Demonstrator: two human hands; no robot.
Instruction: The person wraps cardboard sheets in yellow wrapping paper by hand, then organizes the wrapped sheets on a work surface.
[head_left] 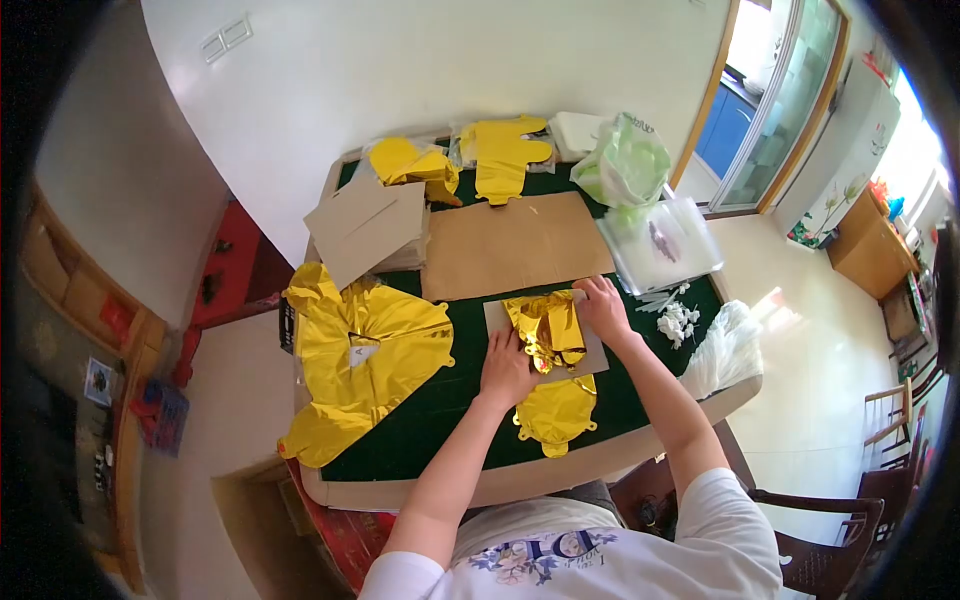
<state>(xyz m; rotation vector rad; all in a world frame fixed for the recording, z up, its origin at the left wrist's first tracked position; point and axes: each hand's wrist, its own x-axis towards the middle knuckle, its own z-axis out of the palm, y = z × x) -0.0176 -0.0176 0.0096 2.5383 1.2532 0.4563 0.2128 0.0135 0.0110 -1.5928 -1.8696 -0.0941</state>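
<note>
A gold foil balloon (546, 328) lies folded over a grey cardboard sheet (594, 358) at the table's near side. Its flat lower part (556, 412) spreads below the sheet. My left hand (508, 372) rests at the sheet's left edge, fingers stretched along the foil. On the other side, my right hand (603, 308) is at the upper right corner, its fingertips closed on the foil's edge. A larger heap of flat gold foil balloons (375, 340) lies left of my hands.
Behind my hands lies a brown cardboard piece (515, 245), with stacked grey cardboard sheets (368, 228) to its left. More gold foil (505, 155) is at the back. Clear plastic sleeves (662, 245), a green-white plastic bag (625, 165) and white scraps (678, 322) sit at the right.
</note>
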